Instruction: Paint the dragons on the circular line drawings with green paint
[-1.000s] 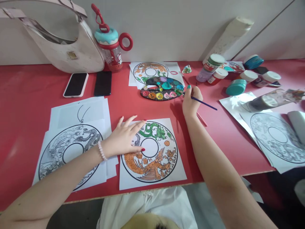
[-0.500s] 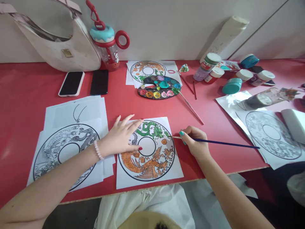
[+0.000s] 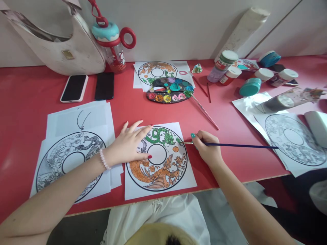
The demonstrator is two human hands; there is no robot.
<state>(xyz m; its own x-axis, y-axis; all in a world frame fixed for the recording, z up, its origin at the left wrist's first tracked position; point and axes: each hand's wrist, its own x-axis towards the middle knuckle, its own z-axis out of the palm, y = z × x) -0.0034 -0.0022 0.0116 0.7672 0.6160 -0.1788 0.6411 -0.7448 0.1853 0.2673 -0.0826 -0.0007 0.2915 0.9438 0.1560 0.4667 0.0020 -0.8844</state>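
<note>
A white sheet (image 3: 187,180) with a ring-shaped line drawing lies in front of me; its dragon is painted green and its phoenix orange. My left hand (image 3: 131,142) lies spread over the sheet's left edge, thumb by the inner circle. In my right hand (image 3: 207,147) is a paintbrush (image 3: 237,145) with a long dark blue handle, pinched near its ferrule. The brush tip touches the drawing close to the green part at the upper right of the ring. Above the sheet sits a black paint palette (image 3: 163,98) with several colours, a second paintbrush (image 3: 205,112) resting on its edge.
Unpainted printed sheets (image 3: 55,119) lie at left. Behind them are two phones (image 3: 74,88), a handbag (image 3: 61,56) and a straw cup (image 3: 113,51). Several paint jars (image 3: 231,75) stand at the back right. Another drawing (image 3: 270,136) lies at right, near a person's dark clothing.
The camera view has shifted slightly. My right hand keeps the paintbrush at the ring's upper right, its handle tilted a little differently. My left hand stays in place.
</note>
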